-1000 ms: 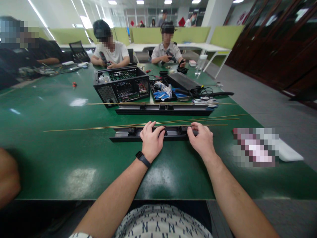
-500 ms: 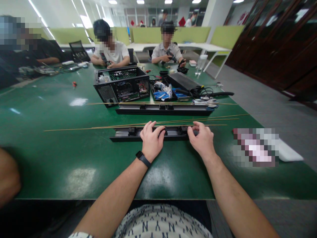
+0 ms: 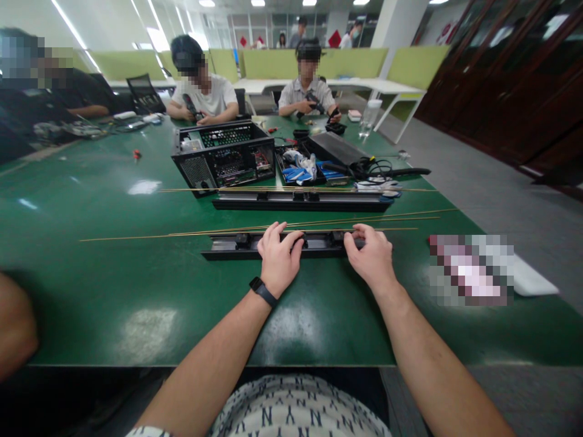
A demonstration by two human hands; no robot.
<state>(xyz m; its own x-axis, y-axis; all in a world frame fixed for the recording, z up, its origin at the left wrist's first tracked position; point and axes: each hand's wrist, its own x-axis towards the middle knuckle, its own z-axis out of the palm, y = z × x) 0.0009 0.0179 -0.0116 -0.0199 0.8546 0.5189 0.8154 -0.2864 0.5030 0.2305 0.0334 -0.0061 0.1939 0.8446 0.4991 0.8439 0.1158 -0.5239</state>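
A long black rail with a grey inner channel (image 3: pixel 220 246) lies crosswise on the table in front of me. Black blocks sit in its channel, one of them a block (image 3: pixel 243 240) left of my hands. My left hand (image 3: pixel 279 252) is curled over the middle of the rail, thumb and index finger bent close together at a small dark part. Farther right, my right hand (image 3: pixel 372 254) grips the rail near its right end, beside another black block (image 3: pixel 337 237). My fingers partly hide what they touch there. Thin brass-coloured rods (image 3: pixel 136 237) lie just behind the rail.
Beyond is a second black rail (image 3: pixel 300 205), then an open computer case (image 3: pixel 223 158) and a tray with blue-and-white gloves (image 3: pixel 303 170). A flat grey box (image 3: pixel 339 149) with cables is behind right. A white object (image 3: pixel 532 278) lies right. Several people sit around the green table (image 3: pixel 113 285).
Almost nothing differs. My right hand has shifted very slightly to the left, while my left hand and the rail stay in place.
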